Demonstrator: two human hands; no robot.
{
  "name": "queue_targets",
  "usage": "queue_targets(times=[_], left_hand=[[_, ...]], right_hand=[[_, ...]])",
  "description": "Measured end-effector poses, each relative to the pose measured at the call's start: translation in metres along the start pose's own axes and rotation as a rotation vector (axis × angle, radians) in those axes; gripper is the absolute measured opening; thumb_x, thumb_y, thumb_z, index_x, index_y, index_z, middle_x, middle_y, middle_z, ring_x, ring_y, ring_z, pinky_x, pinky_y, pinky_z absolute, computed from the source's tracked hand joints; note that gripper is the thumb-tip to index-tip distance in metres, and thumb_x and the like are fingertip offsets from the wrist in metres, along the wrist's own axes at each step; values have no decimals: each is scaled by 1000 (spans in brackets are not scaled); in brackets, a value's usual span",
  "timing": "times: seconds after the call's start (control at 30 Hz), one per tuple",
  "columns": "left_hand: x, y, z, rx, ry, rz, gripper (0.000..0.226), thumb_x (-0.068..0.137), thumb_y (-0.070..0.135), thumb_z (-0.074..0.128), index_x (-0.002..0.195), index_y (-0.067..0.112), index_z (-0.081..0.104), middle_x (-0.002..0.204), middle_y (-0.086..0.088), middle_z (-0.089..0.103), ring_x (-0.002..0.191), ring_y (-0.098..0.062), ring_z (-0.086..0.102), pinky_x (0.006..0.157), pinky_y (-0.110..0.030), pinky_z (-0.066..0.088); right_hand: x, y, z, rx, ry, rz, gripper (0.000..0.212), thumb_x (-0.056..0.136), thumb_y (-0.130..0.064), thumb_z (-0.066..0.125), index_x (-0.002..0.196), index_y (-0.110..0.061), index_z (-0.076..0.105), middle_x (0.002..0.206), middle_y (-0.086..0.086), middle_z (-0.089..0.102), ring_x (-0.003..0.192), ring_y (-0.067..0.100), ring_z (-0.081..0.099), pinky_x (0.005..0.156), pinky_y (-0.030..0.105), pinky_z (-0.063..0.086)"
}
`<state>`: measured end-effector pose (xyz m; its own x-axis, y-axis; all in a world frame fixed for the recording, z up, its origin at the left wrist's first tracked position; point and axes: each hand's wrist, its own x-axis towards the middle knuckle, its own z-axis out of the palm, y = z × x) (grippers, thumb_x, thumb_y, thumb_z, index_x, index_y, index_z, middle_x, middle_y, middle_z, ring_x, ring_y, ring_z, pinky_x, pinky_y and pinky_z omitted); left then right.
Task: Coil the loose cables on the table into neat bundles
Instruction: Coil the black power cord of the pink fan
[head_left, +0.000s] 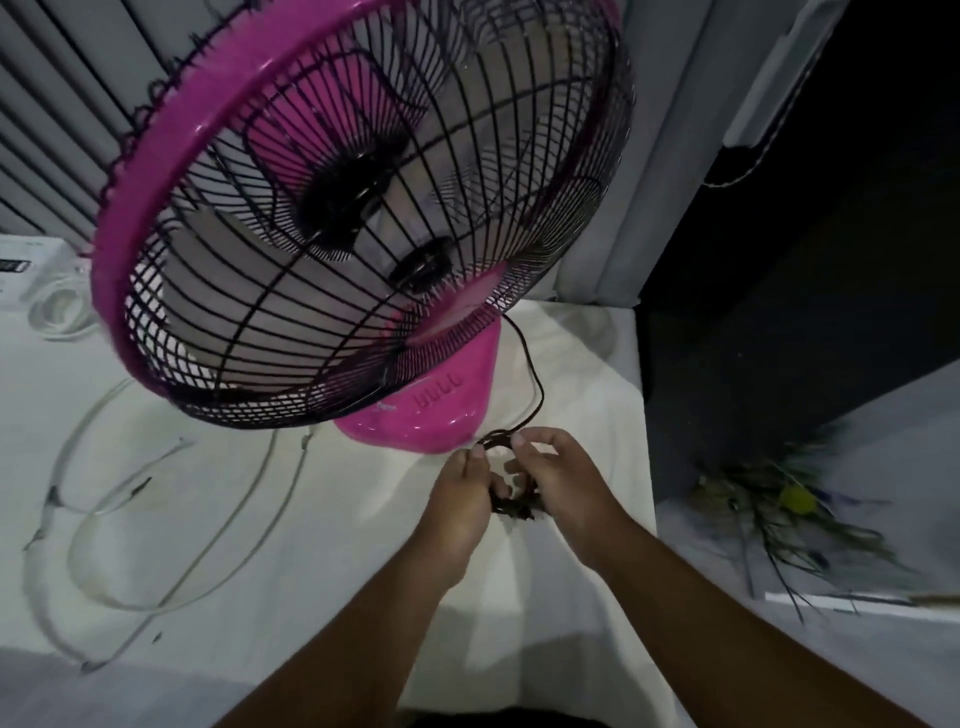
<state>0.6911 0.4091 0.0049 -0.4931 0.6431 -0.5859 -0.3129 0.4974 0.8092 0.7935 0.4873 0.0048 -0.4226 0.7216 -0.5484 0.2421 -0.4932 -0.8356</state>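
Table (582, 613): broad flat top under a white cloth, soft and creased, with shallow folds near the right edge.

Fan (363, 208): glossy pink plastic ring and rounded base, black wire cage of thin radial spokes, dark hub; stands on the cloth, head tilted toward the camera.

White cable (208, 566): pale, smooth, springy cord, lying loose in wide open loops on the left of the table, not yet coiled.

Left hand (460, 506): fingers closed on the near side of the coil, pinning the gathered turns.

Right hand (563, 475): thumb and forefinger pinched on the top of the coil where the free run enters.

Black cable (535, 387): thin, dark, flexible cord running from behind the fan base down to the hands, just beside the base; the rest is wound into a small tight coil (511, 506) held between both hands above the cloth.

Handling note: judged to be mid-wind. Keep each new turn the same size as the last, let the cord roll to shed twist, hold the stack firm with the left, and leave slack at the fan so the base is not tugged.
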Motion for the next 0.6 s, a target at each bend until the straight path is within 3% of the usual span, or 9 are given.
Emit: queue_targets(times=[0.1,0.17,0.3,0.4,0.5,0.6], left_hand=[[2,-8,7,-82,20,-18,30,107,27,35,102,9,58,86,-8,71,94,-31,70,97,-51,53],[0,-13,8,-73,-32,-16,26,106,21,39,101,8,61,89,-5,73,96,-27,71,95,-47,54],[5,-7,-2,-166,-177,-69,21,103,16,46,112,4,61,80,-6,73,82,-20,73,82,-39,58],[16,6,-7,-18,-251,-90,27,106,30,43,113,13,62,81,-4,70,81,-21,70,89,-46,59],[23,14,-7,154,-282,-39,23,107,28,40,110,19,61,77,-2,65,82,-20,66,96,-51,56],[28,14,0,186,-208,6,23,106,28,39,107,21,61,76,1,59,82,-19,61,102,-54,50]], right_hand=[[-6,13,-2,46,37,-60,14,101,-23,58,109,-23,70,81,3,74,75,15,70,68,33,58],[-6,13,-5,6,93,-77,20,102,-17,54,105,-22,73,77,3,71,68,11,67,61,25,56],[0,4,-8,-211,89,-65,21,102,-17,54,95,-19,73,70,-4,65,56,4,59,56,25,53],[7,-5,-8,-383,37,-115,19,101,-16,54,96,-15,72,71,-4,64,64,1,59,62,14,47],[11,-11,-8,-355,3,-138,17,101,-15,57,100,-9,72,76,-3,66,64,-5,60,64,11,46],[10,-11,-6,-174,56,-120,10,98,-18,63,104,-14,70,99,5,73,91,12,69,75,20,52]])
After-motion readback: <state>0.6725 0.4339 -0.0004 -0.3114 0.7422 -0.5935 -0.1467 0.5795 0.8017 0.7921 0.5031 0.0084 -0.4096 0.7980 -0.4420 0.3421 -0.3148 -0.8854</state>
